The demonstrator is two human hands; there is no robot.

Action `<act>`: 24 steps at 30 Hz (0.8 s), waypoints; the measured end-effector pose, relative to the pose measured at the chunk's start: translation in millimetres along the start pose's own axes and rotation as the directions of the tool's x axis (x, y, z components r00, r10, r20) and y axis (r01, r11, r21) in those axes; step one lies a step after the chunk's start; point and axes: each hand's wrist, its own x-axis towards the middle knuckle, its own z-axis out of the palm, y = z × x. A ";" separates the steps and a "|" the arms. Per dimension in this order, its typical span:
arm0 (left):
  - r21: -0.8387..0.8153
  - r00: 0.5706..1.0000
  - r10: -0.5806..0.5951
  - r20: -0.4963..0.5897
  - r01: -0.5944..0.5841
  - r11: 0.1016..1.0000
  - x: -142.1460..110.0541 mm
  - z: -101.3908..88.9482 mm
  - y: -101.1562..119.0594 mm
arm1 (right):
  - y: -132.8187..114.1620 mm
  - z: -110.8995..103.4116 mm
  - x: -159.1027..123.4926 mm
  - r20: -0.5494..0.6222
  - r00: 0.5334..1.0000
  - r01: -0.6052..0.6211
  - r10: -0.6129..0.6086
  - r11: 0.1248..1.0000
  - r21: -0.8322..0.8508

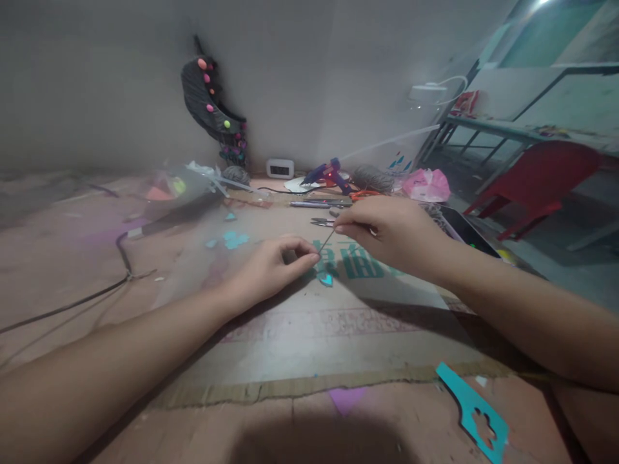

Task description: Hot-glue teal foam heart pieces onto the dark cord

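My left hand [278,265] pinches one end of a short piece of grey yarn [327,240] between thumb and fingertips. The upper end is gripped by my right hand [387,229], so the strand runs taut and slanting between them. Just below the left fingertips is a small teal foam piece [327,280]; whether it touches the yarn I cannot tell. Under both hands lies a cardboard sheet [309,354] with green printed characters. Small scissors [322,222] lie just beyond the right fingertips. A teal flower-shaped cutout [236,240] rests past my left hand.
At the back stand a glue gun [333,175] with a lit red light, a small white clock [280,169] and grey yarn balls [372,177]. A phone [469,231] lies right. A teal foam offcut [476,415] is at front right. A cable [72,303] crosses the left.
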 end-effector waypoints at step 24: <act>-0.018 0.996 -0.032 -0.087 0.030 0.999 -4.7 -0.7 -1.1 | 41.2 74.8 -3.6 -0.098 0.900 -0.318 0.425 0.793 0.520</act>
